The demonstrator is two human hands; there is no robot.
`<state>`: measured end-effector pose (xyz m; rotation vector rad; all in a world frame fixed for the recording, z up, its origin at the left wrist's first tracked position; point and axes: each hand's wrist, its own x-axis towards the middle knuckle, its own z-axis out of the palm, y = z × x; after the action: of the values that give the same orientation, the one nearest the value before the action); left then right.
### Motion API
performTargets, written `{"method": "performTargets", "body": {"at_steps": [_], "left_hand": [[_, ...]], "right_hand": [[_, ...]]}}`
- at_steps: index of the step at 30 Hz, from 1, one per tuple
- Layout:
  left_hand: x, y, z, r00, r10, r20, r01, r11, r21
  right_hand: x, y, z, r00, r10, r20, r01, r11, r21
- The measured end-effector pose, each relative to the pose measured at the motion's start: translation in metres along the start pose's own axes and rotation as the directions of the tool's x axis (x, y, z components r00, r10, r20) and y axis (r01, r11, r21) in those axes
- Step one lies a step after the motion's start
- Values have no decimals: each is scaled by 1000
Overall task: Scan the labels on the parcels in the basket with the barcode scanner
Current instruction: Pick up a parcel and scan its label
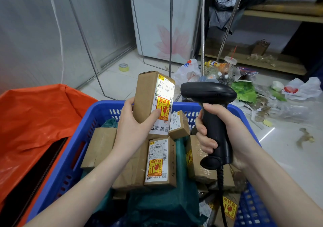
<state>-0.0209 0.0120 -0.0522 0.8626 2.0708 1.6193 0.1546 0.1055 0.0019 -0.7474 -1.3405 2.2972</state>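
While the left hand [134, 127] grips the box [152, 101] and the right [225, 134] clasps the scanner [209, 94], best keep the lit label [165, 94] square to the beam.

I count two hands at work: my left hand [134, 130] grips one cardboard parcel [152, 99] held upright, and my right hand [227, 136] grips one black barcode scanner [212, 115]. There is one blue basket [73, 150]. Inside it I make out at least five more cardboard parcels: one with a white label facing up [160, 162], one small one behind it [179, 124], one plain one on the left [100, 147], one wrapped in clear tape on the right [201, 160], and one near the bottom edge [229, 207]; others are partly buried, so I cannot count them exactly. One orange sack [33, 122] lies to my left. One roll of tape [123, 67] sits on the floor.
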Motion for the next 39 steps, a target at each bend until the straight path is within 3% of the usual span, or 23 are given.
{"method": "performTargets", "body": {"at_steps": [16,30,39], "left_hand": [[2,-3,1,999,-44,-2,44,998,36],[-1,4,2,997,-79,0,79,996,-46],[-3,2,7,995,-74,63,77,996,-50]], "right_hand": [[-1,-1,-3,1000,-22,-2,22,998,-65],[-4,-4,-6,1000,-25,3,25,996,-81],[-3,-1,-17,996,-85,-9,84,994,-72]]}}
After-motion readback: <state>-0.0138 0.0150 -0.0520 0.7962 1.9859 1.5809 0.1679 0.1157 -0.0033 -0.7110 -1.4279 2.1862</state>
